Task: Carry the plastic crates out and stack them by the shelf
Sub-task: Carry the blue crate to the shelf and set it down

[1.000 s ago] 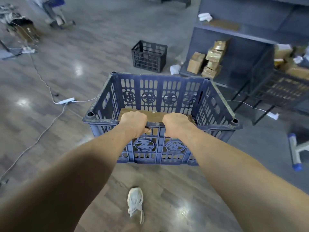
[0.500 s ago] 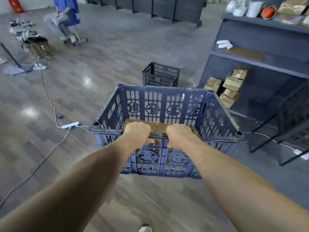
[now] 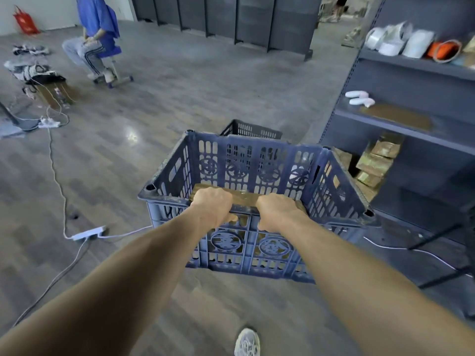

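I hold a blue slotted plastic crate [image 3: 257, 160] in the air in front of me, above the floor. My left hand [image 3: 212, 207] and my right hand [image 3: 279, 210] both grip its near rim, side by side, fingers curled over the edge. A brown flat thing lies inside the crate under my hands. Behind it, a black plastic crate [image 3: 250, 129] stands on the floor, mostly hidden by the blue one. The dark grey shelf [image 3: 401, 129] rises at the right.
A white power strip [image 3: 88, 233] and cables run across the wooden floor at the left. A person in blue sits on a stool [image 3: 113, 70] at the far left. Brown boxes [image 3: 377, 160] sit low on the shelf. A black metal frame [image 3: 442, 242] stands at the right.
The view has lifted and I have moved forward: the black crate now sits partly hidden behind the blue crate. Both hands keep their grip on the rim.
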### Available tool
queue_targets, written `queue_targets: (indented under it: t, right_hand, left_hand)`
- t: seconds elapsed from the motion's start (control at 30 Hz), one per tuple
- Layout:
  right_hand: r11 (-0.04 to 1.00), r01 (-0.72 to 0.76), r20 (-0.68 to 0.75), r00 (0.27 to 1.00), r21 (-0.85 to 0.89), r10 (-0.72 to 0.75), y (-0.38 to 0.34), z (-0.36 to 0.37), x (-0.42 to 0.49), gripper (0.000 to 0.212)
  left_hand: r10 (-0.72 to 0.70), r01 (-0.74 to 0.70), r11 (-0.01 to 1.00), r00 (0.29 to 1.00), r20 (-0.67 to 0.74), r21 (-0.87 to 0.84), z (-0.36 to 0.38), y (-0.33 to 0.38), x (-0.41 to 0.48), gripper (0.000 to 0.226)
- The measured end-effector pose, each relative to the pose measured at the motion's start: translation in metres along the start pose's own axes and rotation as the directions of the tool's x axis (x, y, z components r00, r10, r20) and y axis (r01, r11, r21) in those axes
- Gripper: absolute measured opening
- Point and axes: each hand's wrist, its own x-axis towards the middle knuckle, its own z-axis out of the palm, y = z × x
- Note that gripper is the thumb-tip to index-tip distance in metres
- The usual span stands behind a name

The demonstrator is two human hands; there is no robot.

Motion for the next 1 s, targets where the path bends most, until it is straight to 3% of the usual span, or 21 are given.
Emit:
queue_targets:
  t: [0.47, 0.67, 1.0]
  right_hand:
    - [1.0, 0.009, 0.057, 0.998, 0.013, -0.01, 0.039, -0.087, 0.257, 0.021]
    - [0.997, -0.065, 0.129, 0.99, 0.034, 0.06, 0.038, -0.132, 0.378, 0.02]
    - [0.984, -0.154, 0.124, 0.982, 0.094, 0.142, 0.053, -0.17, 0.541, 0.019]
  left_hand:
    - [0.003, -0.003, 1.0, 0.999, 0.033, -0.024, -0.056, -0.103, 0.247, 0.051]
    - [0.054, -0.053, 0.998, 0.997, 0.049, -0.023, -0.077, -0.17, 0.369, 0.054]
    - [0.169, -0.17, 0.985, 0.985, 0.033, 0.032, -0.098, -0.244, 0.541, 0.04]
